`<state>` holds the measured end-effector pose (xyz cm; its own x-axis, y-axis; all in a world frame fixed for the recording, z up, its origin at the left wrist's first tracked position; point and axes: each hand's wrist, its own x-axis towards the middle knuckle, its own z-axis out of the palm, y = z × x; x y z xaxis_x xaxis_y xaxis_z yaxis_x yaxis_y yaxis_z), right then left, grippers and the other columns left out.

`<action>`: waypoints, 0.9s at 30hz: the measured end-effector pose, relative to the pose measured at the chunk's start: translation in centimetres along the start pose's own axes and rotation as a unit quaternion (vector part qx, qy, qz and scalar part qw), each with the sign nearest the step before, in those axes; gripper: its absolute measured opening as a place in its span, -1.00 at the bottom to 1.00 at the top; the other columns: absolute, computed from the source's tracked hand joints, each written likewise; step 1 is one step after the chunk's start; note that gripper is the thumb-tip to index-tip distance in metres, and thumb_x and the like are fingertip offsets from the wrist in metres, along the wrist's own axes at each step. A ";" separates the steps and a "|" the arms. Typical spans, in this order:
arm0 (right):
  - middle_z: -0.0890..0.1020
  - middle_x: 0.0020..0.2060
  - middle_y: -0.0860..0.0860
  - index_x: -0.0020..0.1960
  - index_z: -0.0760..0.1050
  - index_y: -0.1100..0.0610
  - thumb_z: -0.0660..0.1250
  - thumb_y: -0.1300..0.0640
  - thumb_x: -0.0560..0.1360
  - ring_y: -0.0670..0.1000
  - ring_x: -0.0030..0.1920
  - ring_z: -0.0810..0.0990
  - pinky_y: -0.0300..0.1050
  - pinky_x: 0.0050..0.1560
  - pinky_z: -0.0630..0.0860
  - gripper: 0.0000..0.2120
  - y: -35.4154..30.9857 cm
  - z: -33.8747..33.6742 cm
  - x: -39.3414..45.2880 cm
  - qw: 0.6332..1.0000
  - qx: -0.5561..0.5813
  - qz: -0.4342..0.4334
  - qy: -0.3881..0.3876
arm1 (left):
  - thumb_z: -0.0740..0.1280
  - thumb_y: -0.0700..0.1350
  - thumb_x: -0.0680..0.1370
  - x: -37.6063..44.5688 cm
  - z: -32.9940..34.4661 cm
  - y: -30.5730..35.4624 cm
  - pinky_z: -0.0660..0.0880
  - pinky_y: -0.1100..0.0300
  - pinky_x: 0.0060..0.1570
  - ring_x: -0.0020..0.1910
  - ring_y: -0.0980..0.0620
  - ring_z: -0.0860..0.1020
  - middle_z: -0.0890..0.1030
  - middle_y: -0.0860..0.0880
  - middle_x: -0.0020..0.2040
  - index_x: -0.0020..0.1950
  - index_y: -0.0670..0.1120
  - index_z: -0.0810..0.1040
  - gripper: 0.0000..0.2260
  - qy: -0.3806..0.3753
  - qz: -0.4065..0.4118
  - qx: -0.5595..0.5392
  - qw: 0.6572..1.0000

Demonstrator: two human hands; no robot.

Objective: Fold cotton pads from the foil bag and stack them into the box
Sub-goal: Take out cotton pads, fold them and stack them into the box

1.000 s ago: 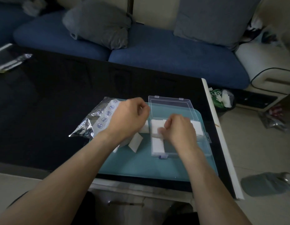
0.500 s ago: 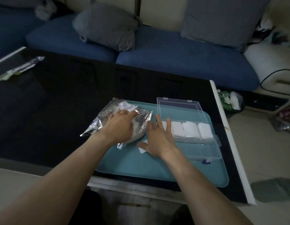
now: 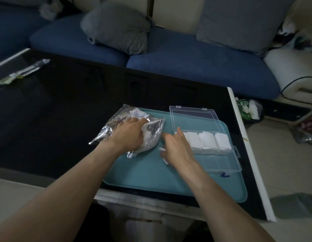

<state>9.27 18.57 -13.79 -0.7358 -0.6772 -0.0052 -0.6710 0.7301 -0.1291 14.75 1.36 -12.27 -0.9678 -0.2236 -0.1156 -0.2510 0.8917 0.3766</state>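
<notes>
Left hand (image 3: 130, 135) flat on the foil bag (image 3: 151, 135), fingers straight, reaching toward the bag's mouth; pressing, not gripping. Bag lying crumpled across the left edge of the teal tray (image 3: 148, 173), partly on the black surface (image 3: 64, 102). Right hand (image 3: 178, 147) spread, fingers apart and relaxed, resting over a loose cotton pad (image 3: 164, 160) on the tray, just left of the clear box (image 3: 221, 165). Box lid tipped back and open. Row of folded pads (image 3: 206, 140) lined up side by side in the box's far compartments; near compartments show none. Wrapped packet (image 3: 22, 72) far left on the surface.
</notes>
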 end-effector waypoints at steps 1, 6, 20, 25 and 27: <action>0.71 -0.05 0.07 0.22 0.55 0.12 0.42 0.18 0.49 0.13 0.12 0.59 -0.08 0.53 0.02 -0.70 0.1 0.1 0.0 1.000 0.013 -0.004 0.019 | 0.19 -0.19 0.57 0.0 -0.1 0.0 0.25 -0.14 0.41 0.39 -0.18 0.36 0.48 -0.15 0.31 0.43 -0.05 0.35 -0.59 -0.002 0.000 -0.003 1.000; 0.67 -0.09 -0.05 0.13 0.62 0.03 0.46 0.14 0.50 0.00 -0.08 0.63 -0.17 -0.09 0.54 -0.79 0.0 -2.1 0.1 0.939 0.316 0.063 0.117 | 0.17 -0.21 0.59 0.1 -1.0 0.3 0.39 -0.02 0.26 0.30 -0.18 0.43 0.50 -0.18 0.29 0.44 -0.05 0.37 -0.60 -0.005 -0.003 -0.044 0.999; 0.69 0.02 0.02 0.15 0.61 0.10 0.56 -0.01 0.38 0.04 0.01 0.65 -0.22 -0.19 0.39 -0.61 -4.3 -0.9 2.0 0.926 0.332 0.172 -0.053 | 0.18 -0.23 0.61 -1.2 -2.8 0.9 0.44 0.21 -0.28 -0.22 0.12 0.54 0.57 0.06 -0.15 0.22 -0.01 0.49 -0.76 0.027 -0.017 -0.202 0.979; 0.65 -0.22 0.06 -0.17 0.55 0.14 0.53 0.03 0.36 0.12 -0.14 0.63 -0.13 -0.35 0.36 -0.77 -4.4 -0.1 2.4 0.960 0.242 0.135 0.042 | 0.17 -0.28 0.58 -1.4 -2.7 1.0 0.44 0.14 -0.22 -0.17 -0.05 0.57 0.62 -0.09 -0.08 0.26 -0.08 0.46 -0.72 0.030 -0.006 -0.180 0.983; 0.68 -0.17 0.07 -0.12 0.57 0.15 0.50 0.05 0.41 0.15 -0.12 0.63 -0.06 -0.25 0.46 -0.80 -4.4 0.1 2.3 0.967 0.219 0.112 0.061 | 0.17 -0.28 0.58 -1.3 -2.6 1.0 0.47 0.11 -0.19 -0.14 -0.08 0.59 0.64 -0.15 -0.05 0.27 -0.09 0.45 -0.72 0.027 -0.005 -0.170 0.985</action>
<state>10.54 13.78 -13.34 -0.8813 -0.4714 0.0326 -0.4105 0.7297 -0.5468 15.67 1.50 -9.38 -0.9626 -0.2602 -0.0754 -0.2432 0.7080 0.6630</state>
